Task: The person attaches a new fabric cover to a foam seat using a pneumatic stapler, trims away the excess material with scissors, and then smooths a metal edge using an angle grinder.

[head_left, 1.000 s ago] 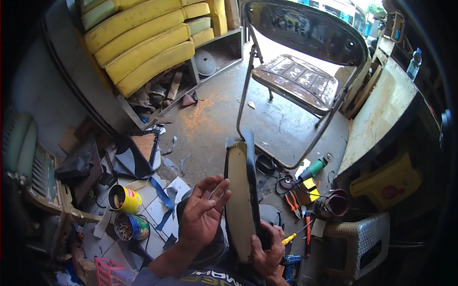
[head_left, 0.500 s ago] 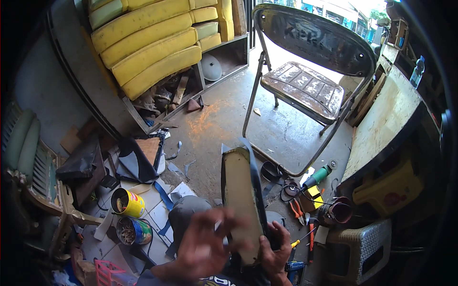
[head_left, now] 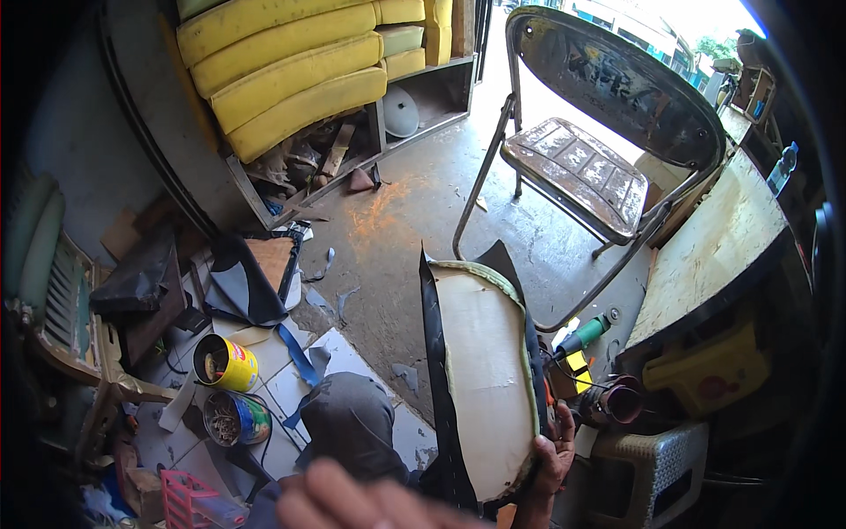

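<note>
The grey concrete floor (head_left: 392,300) carries an orange dusting, with white tiles (head_left: 348,353) nearer on the left, where a yellow can (head_left: 238,364) and a blue-green can (head_left: 256,423) stand among scraps. Yellow pads (head_left: 300,106) are stacked at the back, and a worn metal folding chair (head_left: 577,172) stands beyond.

The left hand (head_left: 370,502) is a blur cut off at the lower edge; I can't tell whether it's holding anything. The right hand (head_left: 555,450) grips a padded panel (head_left: 489,379) by its lower right edge, some fingers hidden behind it. The green power tool (head_left: 582,335) is partly screened by the panel too.

The panel is held up in front of the person, right of the knee (head_left: 348,423), pale face toward them, dark covering rising along its sides. Its long axis runs away from the body, far end leaning slightly left toward the chair's foot.
</note>
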Motion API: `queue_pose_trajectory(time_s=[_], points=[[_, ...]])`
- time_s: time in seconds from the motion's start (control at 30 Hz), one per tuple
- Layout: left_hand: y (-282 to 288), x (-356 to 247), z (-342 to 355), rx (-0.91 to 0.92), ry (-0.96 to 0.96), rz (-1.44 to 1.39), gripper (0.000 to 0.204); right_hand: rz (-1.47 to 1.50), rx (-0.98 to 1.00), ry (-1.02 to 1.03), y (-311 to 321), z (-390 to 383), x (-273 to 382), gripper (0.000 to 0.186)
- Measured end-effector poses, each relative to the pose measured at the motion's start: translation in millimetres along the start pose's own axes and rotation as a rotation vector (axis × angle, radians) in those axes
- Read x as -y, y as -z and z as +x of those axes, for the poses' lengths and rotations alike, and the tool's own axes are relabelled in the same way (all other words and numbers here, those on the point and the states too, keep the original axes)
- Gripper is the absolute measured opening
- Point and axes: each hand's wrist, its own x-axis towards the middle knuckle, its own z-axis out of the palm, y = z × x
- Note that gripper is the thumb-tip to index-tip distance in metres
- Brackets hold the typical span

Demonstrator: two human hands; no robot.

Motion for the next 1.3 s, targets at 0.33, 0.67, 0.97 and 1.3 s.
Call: queue_pose_trajectory(time_s=[0.33,0.67,0.97,1.3], points=[[116,117,18,0.209,0.579,1.061,0.083,-0.790,0.508,0.268,-72,-58,24,0.057],[185,5,21,-0.061,0.973,0.474,0.058,-0.637,0.052,0.646,-100,54,49,0.070],[173,53,81,0.180,1.133,0.353,0.081,-0.447,0.482,0.107,-89,105,54,0.057],[93,101,101,0.596,0.562,1.078,0.035,-1.005,0.240,0.960,-61,83,68,0.031]])
